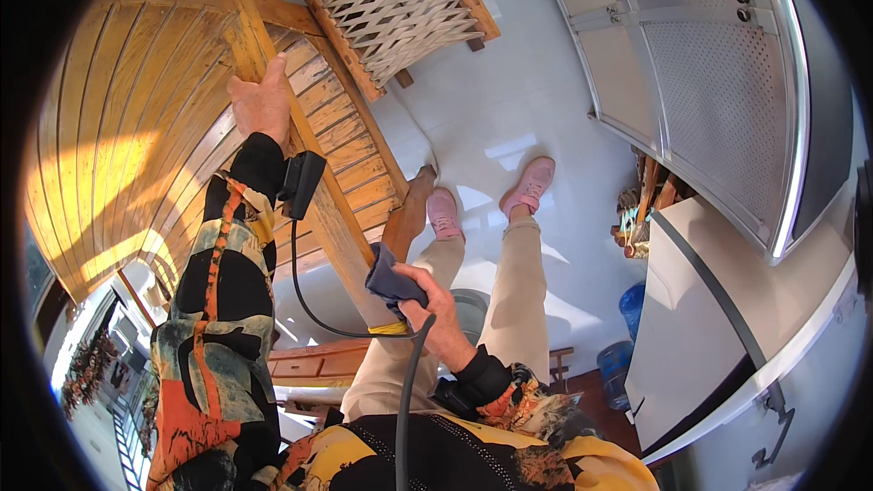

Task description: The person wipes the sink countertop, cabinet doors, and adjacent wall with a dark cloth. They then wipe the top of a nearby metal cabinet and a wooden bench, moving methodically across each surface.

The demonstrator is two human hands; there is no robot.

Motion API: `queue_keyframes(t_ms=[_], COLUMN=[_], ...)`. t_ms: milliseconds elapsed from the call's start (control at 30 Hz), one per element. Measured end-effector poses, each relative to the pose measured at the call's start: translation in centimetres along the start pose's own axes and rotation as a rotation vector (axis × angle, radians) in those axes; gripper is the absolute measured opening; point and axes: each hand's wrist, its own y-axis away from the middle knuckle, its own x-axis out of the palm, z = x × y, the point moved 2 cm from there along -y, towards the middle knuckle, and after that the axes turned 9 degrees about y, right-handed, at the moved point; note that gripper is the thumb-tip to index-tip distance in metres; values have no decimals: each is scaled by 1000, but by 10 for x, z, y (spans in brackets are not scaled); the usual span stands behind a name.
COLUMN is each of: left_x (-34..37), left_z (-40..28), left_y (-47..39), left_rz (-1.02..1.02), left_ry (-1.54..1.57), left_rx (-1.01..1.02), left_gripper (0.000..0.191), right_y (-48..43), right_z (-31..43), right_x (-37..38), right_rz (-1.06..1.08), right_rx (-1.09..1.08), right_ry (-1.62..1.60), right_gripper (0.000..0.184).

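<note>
A slatted wooden bench (341, 143) with worn varnish stands on my left. Its long armrest (334, 218) runs diagonally in front of me. Toward the far part of that armrest, my left hand (262, 106) grips the wood. My right hand (440, 320) holds a bunched dark grey cloth (392, 279) against the armrest's near end. Part of the cloth is hidden under my fingers. Close below it, a yellow band (387, 329) shows at the armrest's tip.
A stool with a woven strap seat (402, 7) stands beyond the bench. On the right are a metal-fronted cabinet (723, 82), a pale panel (682, 327) and blue water bottles (615, 363). A grey bucket (472, 307) sits between my legs. A black cable (298, 286) hangs between my wrists.
</note>
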Motion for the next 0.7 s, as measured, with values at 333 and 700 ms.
queue_keyframes(t_ms=[333,700], left_x=[9,-69], left_z=[25,12], left_y=[-43,147], left_rz=[206,379], left_ry=[375,149], left_rx=[-28,361], left_gripper=[61,78], right_y=[42,106], right_z=[-40,-116], right_x=[-27,-168], right_rz=[-137,-285], right_rx=[40,138], right_ry=[-401,-873], right_gripper=[44,50])
